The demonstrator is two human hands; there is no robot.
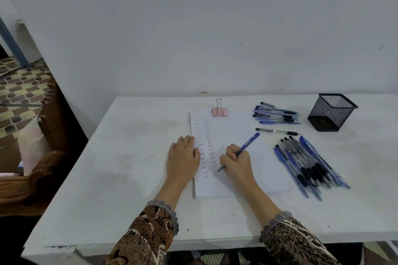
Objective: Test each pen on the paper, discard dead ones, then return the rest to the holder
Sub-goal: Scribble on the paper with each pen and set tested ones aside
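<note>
My right hand (pixel 236 162) grips a blue pen (pixel 247 143) with its tip down on the white paper (pixel 237 127), at the foot of the second column of small written words. My left hand (pixel 183 157) lies flat with straight fingers on the paper's left edge. A large heap of several blue and black pens (pixel 310 163) lies right of the paper. A smaller pile of pens (pixel 276 113) sits at the back, with a single black pen (pixel 276 131) just in front of it. The black mesh holder (pixel 331 112) stands at the back right, with no pens showing inside.
A pink binder clip (pixel 219 111) clamps the top of the paper. The white table (pixel 129 168) meets a pale wall at the back; its near edge is chipped. A brown wooden chair (pixel 49 140) stands to the left of the table.
</note>
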